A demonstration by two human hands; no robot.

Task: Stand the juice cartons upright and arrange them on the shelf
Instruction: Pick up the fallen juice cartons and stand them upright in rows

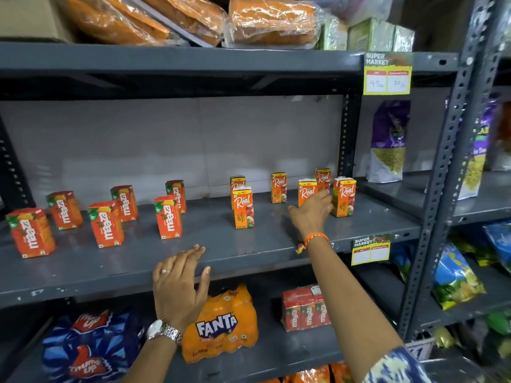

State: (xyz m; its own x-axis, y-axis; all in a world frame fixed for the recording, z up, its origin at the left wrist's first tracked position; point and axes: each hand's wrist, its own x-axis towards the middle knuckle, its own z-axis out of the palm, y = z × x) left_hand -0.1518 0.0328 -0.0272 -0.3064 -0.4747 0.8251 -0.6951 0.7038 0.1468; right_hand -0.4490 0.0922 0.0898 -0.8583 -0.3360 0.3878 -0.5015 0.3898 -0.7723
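Observation:
Several orange Maaza cartons (106, 223) stand upright on the left half of the grey middle shelf (249, 250). On its right half several orange Real apple cartons (243, 207) stand upright too. My right hand (311, 215) reaches in over the shelf. It is spread in front of the lower part of one Real carton (307, 189), fingertips by its right side and thumb stretched out to the left. Another Real carton (344, 196) stands just right of the hand. My left hand (178, 283) rests flat on the shelf's front edge, holding nothing.
The shelf below holds a Fanta bottle pack (221, 324), a Thums Up pack (88, 352) and a wrapped Maaza pack (305, 309). Orange wrapped packs lie on the top shelf. A perforated upright post (439, 189) borders the right; snack bags (388, 142) fill the neighbouring rack.

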